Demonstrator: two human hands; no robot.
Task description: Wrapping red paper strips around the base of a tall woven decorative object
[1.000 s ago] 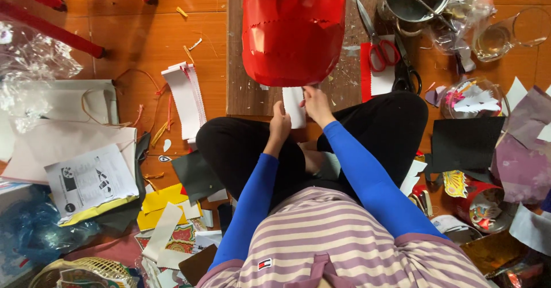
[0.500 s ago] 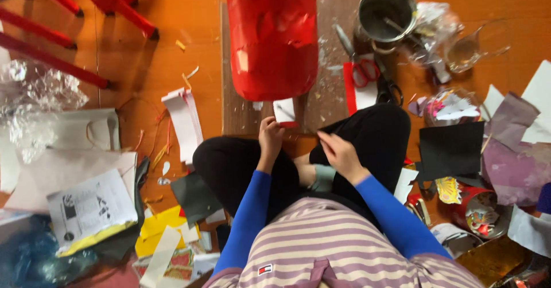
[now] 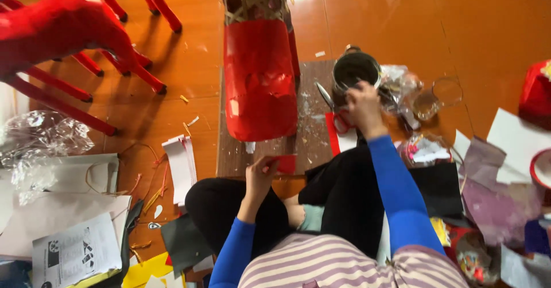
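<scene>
Left hand [image 3: 259, 176] pinches a small red paper piece [image 3: 284, 163] just below the big red-covered woven form [image 3: 259, 78] on the board [image 3: 310, 133]. Right hand [image 3: 363, 107], fingers curled, reaches at the dark pot [image 3: 354, 70]; scissors [image 3: 333, 107] alongside, glass jar [image 3: 427, 101] nearby.

I see my left hand [image 3: 259, 176] raised in front of my knees, forearm bent upward, fingers pinched closed in a light grip. My right arm is extended forward and nearly straight, blue sleeve to the wrist. My right hand [image 3: 363, 105] is palm-down, fingers curled; its grip state is unclear.
</scene>
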